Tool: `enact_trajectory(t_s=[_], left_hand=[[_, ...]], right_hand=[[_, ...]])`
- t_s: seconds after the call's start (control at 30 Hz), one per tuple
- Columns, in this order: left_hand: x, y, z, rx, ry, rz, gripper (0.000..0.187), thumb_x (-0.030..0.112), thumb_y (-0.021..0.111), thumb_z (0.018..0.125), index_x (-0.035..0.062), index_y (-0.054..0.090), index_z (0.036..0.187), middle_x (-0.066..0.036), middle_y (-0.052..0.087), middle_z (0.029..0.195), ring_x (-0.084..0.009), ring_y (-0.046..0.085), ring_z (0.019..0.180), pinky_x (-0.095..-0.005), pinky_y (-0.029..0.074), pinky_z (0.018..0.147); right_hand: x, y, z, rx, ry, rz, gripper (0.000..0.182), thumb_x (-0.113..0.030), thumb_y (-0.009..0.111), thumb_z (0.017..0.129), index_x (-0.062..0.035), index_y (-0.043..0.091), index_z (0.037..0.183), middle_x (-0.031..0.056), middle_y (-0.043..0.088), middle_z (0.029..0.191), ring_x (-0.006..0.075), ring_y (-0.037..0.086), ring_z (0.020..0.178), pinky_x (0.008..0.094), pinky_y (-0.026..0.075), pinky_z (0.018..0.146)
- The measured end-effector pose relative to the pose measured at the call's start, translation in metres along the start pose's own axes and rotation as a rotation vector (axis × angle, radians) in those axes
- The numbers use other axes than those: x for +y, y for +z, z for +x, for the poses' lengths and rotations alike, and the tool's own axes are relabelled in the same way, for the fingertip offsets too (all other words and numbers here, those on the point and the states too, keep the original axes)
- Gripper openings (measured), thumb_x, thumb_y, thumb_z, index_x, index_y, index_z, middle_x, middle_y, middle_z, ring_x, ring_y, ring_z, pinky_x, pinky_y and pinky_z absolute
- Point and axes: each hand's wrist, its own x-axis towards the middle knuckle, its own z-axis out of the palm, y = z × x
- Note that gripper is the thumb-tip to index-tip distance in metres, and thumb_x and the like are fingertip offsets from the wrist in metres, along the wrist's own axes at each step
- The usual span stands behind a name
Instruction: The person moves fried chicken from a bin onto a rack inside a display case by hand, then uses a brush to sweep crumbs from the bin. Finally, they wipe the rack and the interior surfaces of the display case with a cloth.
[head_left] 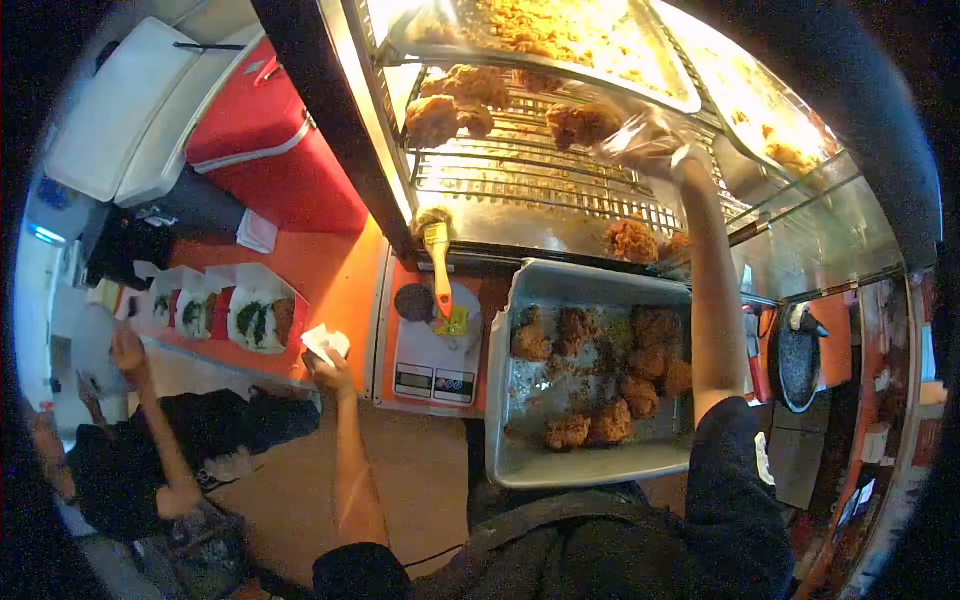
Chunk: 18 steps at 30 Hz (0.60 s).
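My right hand (pixel 655 145), in a clear plastic glove, reaches into a lit glass food case (pixel 790 245). Its fingers close at the right end of a piece of fried chicken (pixel 580 126) over the wire rack (pixel 500 185); glare and the glove blur the exact grip. Low at the left, my left hand (pixel 332 372) is closed around a crumpled white paper (pixel 325 343). Between my arms, a deep metal pan (pixel 590 470) holds several pieces of fried chicken (pixel 609 422) and loose crumbs.
Left of the pan are a kitchen scale (pixel 433 382) and a brush with a yellow-orange handle (pixel 440 272). Open food boxes (pixel 262 305) stand on the orange counter near a red cooler (pixel 275 150). Another person (pixel 150 450) works at the left. Full trays (pixel 540 62) sit higher in the case.
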Motion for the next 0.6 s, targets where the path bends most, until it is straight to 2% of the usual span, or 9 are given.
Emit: enact_trajectory(t_s=[0.07,0.13,0.23,0.47,0.53,0.6], left_hand=[[-0.05,0.021,-0.011,0.016,-0.045,-0.001,0.033,0.022,0.048,0.084,-0.0058,0.055,0.099,-0.024,0.055,0.094,-0.0423,0.053,0.089,-0.0487,0.043,0.074],[-0.04,0.018,-0.009,0.006,-0.126,0.036,0.032,0.022,0.049,0.083,-0.0053,0.054,0.1,-0.024,0.054,0.094,-0.0432,0.053,0.089,-0.0499,0.043,0.074],[-0.02,0.01,-0.008,0.036,-0.057,0.059,0.031,0.022,0.049,0.085,-0.005,0.054,0.099,-0.024,0.053,0.094,-0.0438,0.053,0.087,-0.0494,0.044,0.074],[-0.049,0.021,-0.013,0.036,-0.06,0.012,0.033,0.026,0.048,0.088,-0.0054,0.054,0.097,-0.025,0.053,0.093,-0.0439,0.054,0.086,-0.0478,0.045,0.072],[-0.003,0.003,-0.003,0.026,-0.018,0.056,0.034,0.027,0.048,0.088,-0.0058,0.054,0.097,-0.025,0.053,0.094,-0.0435,0.054,0.087,-0.0474,0.045,0.072],[0.0,0.003,-0.001,0.032,-0.027,0.086,0.035,0.027,0.049,0.088,-0.0064,0.054,0.097,-0.025,0.054,0.095,-0.043,0.054,0.087,-0.0471,0.045,0.073]], right_hand=[[-0.004,0.004,0.001,0.018,-0.061,-0.108,0.029,-0.024,0.064,0.082,-0.0079,0.05,0.102,0.008,0.059,0.088,0.0213,0.06,0.073,0.0329,0.048,0.069],[-0.011,0.009,0.001,0.039,-0.14,-0.216,0.027,-0.023,0.064,0.081,-0.0083,0.05,0.1,0.008,0.059,0.086,0.0216,0.06,0.072,0.0332,0.048,0.068],[-0.021,0.026,0.007,0.045,-0.248,-0.366,0.024,-0.023,0.064,0.081,-0.0087,0.051,0.097,0.0078,0.059,0.084,0.022,0.06,0.071,0.0336,0.048,0.066],[-0.021,0.056,0.026,-0.01,-0.28,-0.591,0.018,-0.021,0.063,0.08,-0.0099,0.053,0.089,0.0076,0.058,0.079,0.023,0.059,0.067,0.0345,0.048,0.063],[-0.02,0.058,0.023,-0.018,-0.285,-0.614,0.016,-0.021,0.063,0.08,-0.0102,0.053,0.087,0.0075,0.058,0.077,0.0232,0.059,0.066,0.0348,0.048,0.062],[-0.02,0.058,0.021,-0.021,-0.302,-0.628,0.015,-0.02,0.063,0.079,-0.0105,0.054,0.085,0.0074,0.058,0.075,0.0235,0.059,0.065,0.035,0.048,0.061]])
